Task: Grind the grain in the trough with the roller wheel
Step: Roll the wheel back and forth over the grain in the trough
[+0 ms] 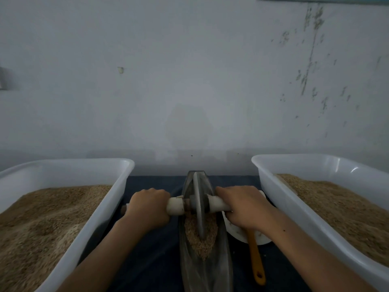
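A long, narrow metal trough [205, 268], boat-shaped and dull grey, lies lengthwise on the dark blue cloth of the counter [151, 260], pointing away toward the pale, scuffed wall [189, 81]. In its hollow sits a tapering heap of coarse tan grain [207, 241]. The roller wheel [198, 205], a thin grey disc, stands upright on edge in the trough with its lower rim buried in the grain. A pale, cylindrical axle handle [175, 205] runs through its hub and sticks out on both sides.

The left hand [148, 207] is clenched round the left end of the handle, knuckles up, forearm stretched forward. The right hand [245, 205] grasps the right end the same way, wrist slightly bent.

A white plastic tub [101, 216] stands on either side of the trough, each rectangular with rounded rims and filled with fine, sandy brown grain; the right tub [294, 209] matches it. Under the right forearm lies a white, rounded dish [237, 232], perhaps a plate, with a yellow-orange handled tool [255, 260] resting in it, its head hidden by the hand.
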### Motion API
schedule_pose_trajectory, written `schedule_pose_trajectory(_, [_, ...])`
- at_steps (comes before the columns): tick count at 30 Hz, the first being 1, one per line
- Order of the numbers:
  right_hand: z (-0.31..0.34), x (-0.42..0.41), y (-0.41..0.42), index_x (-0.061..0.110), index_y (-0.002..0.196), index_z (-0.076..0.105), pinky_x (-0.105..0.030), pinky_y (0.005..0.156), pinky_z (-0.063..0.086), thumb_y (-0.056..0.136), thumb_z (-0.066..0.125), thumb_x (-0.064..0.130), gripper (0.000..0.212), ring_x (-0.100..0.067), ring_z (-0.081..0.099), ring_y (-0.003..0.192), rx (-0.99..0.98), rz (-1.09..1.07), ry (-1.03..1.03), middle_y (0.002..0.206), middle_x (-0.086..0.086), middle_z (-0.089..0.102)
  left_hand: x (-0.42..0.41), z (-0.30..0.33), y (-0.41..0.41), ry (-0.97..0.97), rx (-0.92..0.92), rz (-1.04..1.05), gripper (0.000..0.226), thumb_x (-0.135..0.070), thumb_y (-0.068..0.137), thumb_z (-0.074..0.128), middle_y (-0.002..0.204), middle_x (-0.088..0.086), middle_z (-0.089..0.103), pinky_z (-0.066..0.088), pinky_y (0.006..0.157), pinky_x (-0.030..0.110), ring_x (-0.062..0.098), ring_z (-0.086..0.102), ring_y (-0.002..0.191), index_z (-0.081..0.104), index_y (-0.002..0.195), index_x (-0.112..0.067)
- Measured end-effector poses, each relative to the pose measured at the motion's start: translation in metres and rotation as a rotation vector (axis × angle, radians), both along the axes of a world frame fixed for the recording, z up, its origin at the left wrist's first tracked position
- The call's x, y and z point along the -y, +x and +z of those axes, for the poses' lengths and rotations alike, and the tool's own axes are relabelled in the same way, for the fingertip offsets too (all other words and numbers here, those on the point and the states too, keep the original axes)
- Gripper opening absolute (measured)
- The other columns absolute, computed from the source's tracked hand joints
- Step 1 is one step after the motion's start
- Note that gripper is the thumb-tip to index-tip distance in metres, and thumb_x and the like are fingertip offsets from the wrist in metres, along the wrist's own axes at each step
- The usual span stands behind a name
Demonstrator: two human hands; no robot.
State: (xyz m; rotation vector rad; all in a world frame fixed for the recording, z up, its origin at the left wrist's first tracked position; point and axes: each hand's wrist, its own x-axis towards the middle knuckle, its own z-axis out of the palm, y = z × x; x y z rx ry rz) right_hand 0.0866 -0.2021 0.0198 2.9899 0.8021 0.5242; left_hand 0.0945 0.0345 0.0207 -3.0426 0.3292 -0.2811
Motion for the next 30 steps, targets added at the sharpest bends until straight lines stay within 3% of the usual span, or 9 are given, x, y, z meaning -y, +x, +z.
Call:
schedule_pose_trajectory(6, [0.015,-0.002,-0.003,0.031,0.106,0.048,-0.026,0.055,0.029,0.084,0.054,0.020,0.025,-0.014,0.050,0.077,-0.193,-0.017,-0.077,0.083,0.009,0.049,-0.003,-0.002,-0.003,0.033,-0.033,-0.004,0.028,-0.039,0.080,0.063,0.096,-0.005,0.063,0.041,0.070,0.026,0.013,0.056,0.081,0.059,0.103,-0.024])
schedule_pose_trajectory(9, [0.011,-0.003,-0.003,0.031,0.098,0.040,-0.029,0.058,0.028,0.089,0.051,0.021,0.017,-0.014,0.048,0.077,-0.126,-0.016,-0.061,0.087,0.008,0.050,-0.002,-0.007,-0.001,-0.021,0.026,0.005,0.024,-0.040,0.082,0.062,0.096,-0.006,0.063,0.039,0.070,0.025,0.011,0.054,0.080,0.059,0.102,-0.026])
schedule_pose_trajectory(13, [0.001,-0.005,0.001,0.027,0.110,0.045,-0.030,0.070,0.028,0.093,0.051,0.026,0.018,-0.016,0.054,0.095,0.050,-0.001,0.008,0.106,0.007,0.058,0.000,-0.015,0.001,-0.075,0.205,0.010,0.018,-0.041,0.086,0.056,0.096,-0.007,0.063,0.037,0.068,0.026,0.014,0.060,0.088,0.054,0.098,-0.028])
schedule_pose_trajectory(18, [-0.006,-0.005,0.005,0.027,0.109,0.047,-0.030,0.072,0.028,0.091,0.052,0.025,0.018,-0.016,0.052,0.094,0.145,-0.029,-0.001,0.106,0.008,0.057,0.001,-0.019,0.001,-0.078,0.336,-0.013,0.020,-0.042,0.088,0.053,0.097,-0.007,0.063,0.036,0.067,0.024,0.013,0.061,0.088,0.052,0.100,-0.026])
schedule_pose_trajectory(24, [0.008,-0.001,0.002,0.033,0.093,0.038,-0.030,0.066,0.035,0.085,0.056,0.020,0.023,-0.020,0.059,0.093,-0.115,-0.070,-0.044,0.099,0.004,0.061,0.000,-0.007,-0.001,0.021,0.142,-0.024,0.026,-0.039,0.082,0.059,0.097,-0.002,0.063,0.040,0.069,0.027,0.016,0.060,0.087,0.058,0.103,-0.023])
schedule_pose_trajectory(30, [0.013,-0.004,0.002,0.028,0.105,0.049,-0.030,0.066,0.034,0.088,0.056,0.020,0.020,-0.019,0.058,0.093,-0.156,-0.068,-0.085,0.094,0.004,0.057,-0.001,-0.006,-0.002,0.001,0.032,0.008,0.029,-0.040,0.080,0.063,0.093,-0.003,0.063,0.041,0.069,0.028,0.017,0.061,0.086,0.060,0.101,-0.021])
